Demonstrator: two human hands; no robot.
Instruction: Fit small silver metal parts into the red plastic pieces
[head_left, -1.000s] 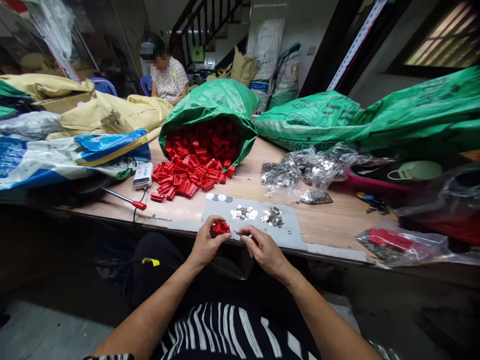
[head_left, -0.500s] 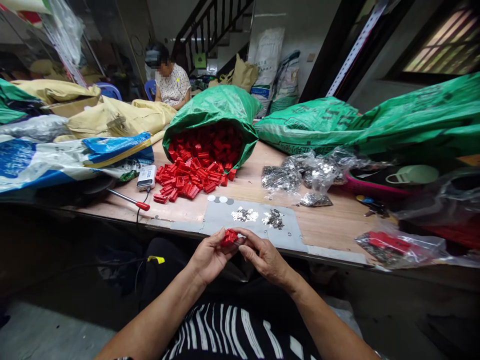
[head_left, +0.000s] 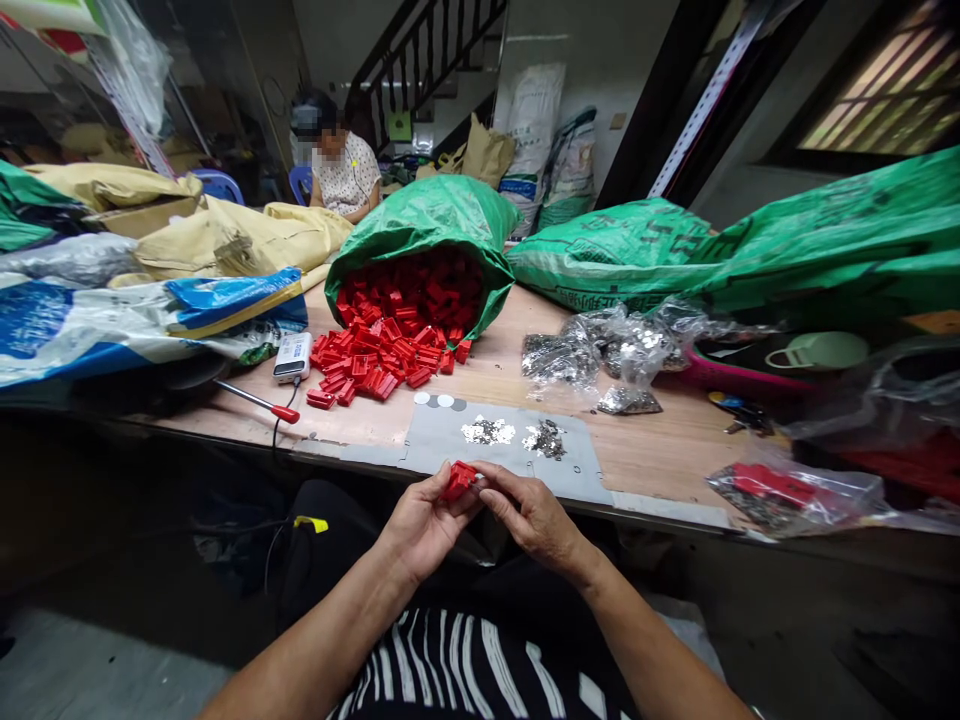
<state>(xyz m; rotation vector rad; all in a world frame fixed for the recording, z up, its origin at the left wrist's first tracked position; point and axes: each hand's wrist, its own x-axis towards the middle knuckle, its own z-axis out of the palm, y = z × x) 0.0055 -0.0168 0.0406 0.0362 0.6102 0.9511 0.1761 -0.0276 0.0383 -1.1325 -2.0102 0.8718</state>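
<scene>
My left hand [head_left: 421, 528] is closed around a red plastic part [head_left: 458, 481], held just off the table's front edge. My right hand [head_left: 538, 516] meets it from the other side, thumb and forefinger pinched close to the part. A small pale glint shows by those fingertips, too small to name. Beyond my hands, a grey mat [head_left: 439, 440] bears a heap of shiny flat metal pieces [head_left: 488, 431] and a heap of darker small metal pieces [head_left: 547, 438]. More red plastic parts [head_left: 375, 360] spill out of an open green sack [head_left: 435, 205].
A red-handled tool [head_left: 259, 401] and a white device with a cable [head_left: 292, 357] lie to the left. Clear bags of metal pieces [head_left: 562, 358] sit right of centre; another bag [head_left: 799, 495] rests near the right front edge. Another person [head_left: 345, 170] sits behind the sacks.
Both hands stay nearly in place. The red part has turned slightly in my left hand, and the pale glint by my right fingertips shows more clearly. The view has shifted a little.
</scene>
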